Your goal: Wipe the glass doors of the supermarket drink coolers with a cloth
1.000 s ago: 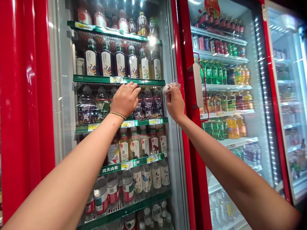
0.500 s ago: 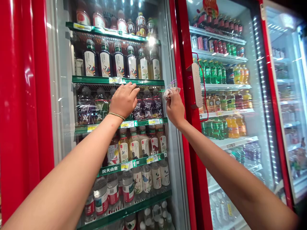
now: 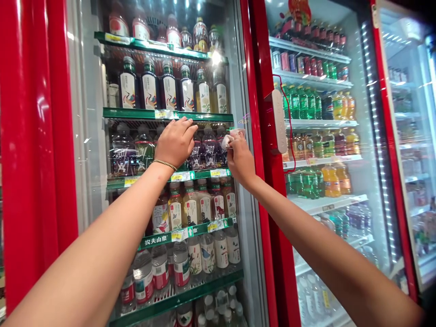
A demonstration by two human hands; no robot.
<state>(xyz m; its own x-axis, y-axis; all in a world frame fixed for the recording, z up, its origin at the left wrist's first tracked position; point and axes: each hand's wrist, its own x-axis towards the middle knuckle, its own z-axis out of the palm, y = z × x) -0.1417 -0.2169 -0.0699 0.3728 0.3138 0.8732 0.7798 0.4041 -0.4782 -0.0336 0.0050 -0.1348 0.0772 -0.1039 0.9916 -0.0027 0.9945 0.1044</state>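
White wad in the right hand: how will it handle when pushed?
Likely floppy: the white wad bunches up in the right hand. Probably light, since a small pinch holds it. Should slide easily on the smooth glass door.

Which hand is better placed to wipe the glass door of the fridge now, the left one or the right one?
Probably the right hand: its grip pinches the white cloth against the glass door. The left hand holds nothing; only its fingertips rest on the glass nearby.

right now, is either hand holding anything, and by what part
Right hand pinches a white wipe by its bunched lower end. Left hand holds nothing, resting on the glass door.
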